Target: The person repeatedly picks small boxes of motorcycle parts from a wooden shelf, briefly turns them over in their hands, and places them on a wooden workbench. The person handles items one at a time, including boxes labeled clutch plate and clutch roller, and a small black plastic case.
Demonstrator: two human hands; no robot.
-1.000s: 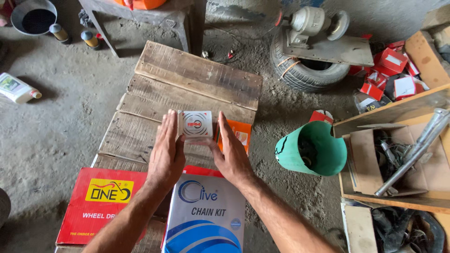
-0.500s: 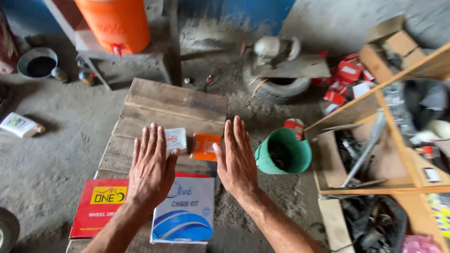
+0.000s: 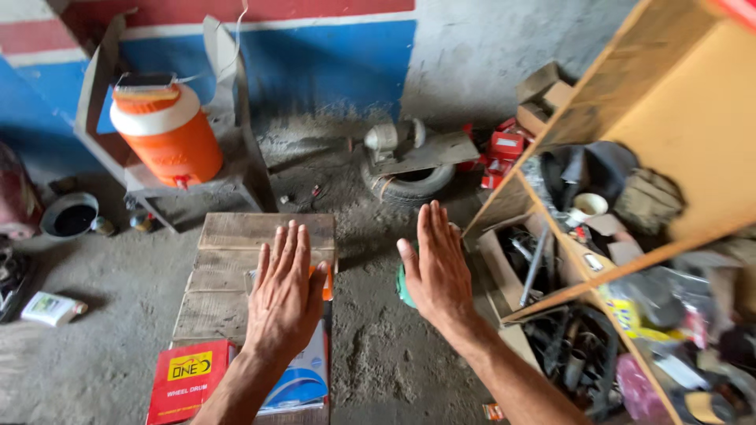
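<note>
My left hand (image 3: 285, 295) is raised flat, fingers together, above a low wooden plank table (image 3: 228, 260). It holds nothing and hides most of a small white box and an orange packet (image 3: 324, 286) lying on the planks. My right hand (image 3: 438, 267) is also raised flat and empty, to the right of the table, covering most of a green plastic bucket (image 3: 402, 285) on the floor. A red flat box (image 3: 183, 376) and a blue-and-white flat box (image 3: 303, 382) lie at the table's near end.
An orange water cooler (image 3: 165, 134) stands on a grey stand at the back. A tyre with a grinder (image 3: 405, 169) on it lies on the dirt floor. Wooden shelves (image 3: 630, 197) with parts fill the right. A white bottle (image 3: 49, 308) lies at left.
Both hands have lifted off the small white box, left on the table, and risen flat and empty. The view has pulled back and tilted up, showing the wall and shelves.
</note>
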